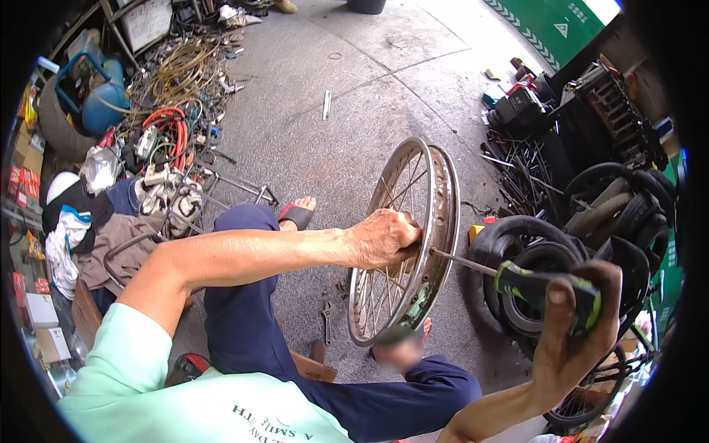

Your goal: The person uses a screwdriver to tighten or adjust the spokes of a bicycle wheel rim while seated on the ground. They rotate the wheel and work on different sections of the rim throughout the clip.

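Note:
A bare, rusty spoked wheel rim (443, 184) stands tilted upright between my legs. My left hand (380, 240) is closed at the inner side of the rim, among the spokes; what its fingertips pinch is hidden. A screwdriver with a black and green handle (535, 288) reaches from the right, its metal tip at a hole in the rim's channel. My right hand (583, 317) is wrapped round that handle, thumb along it. The lower end of the rim is close to my foot, where the picture is blurred.
A wrench (326, 321) lies on the speckled floor (295, 133). At left are tangled cables and hoses (177, 88), a blue tank (103, 103) and clothes (111, 251). Tyres (495, 244), metal rods and dark machine parts (605, 111) crowd the right. A green panel (546, 22) stands behind.

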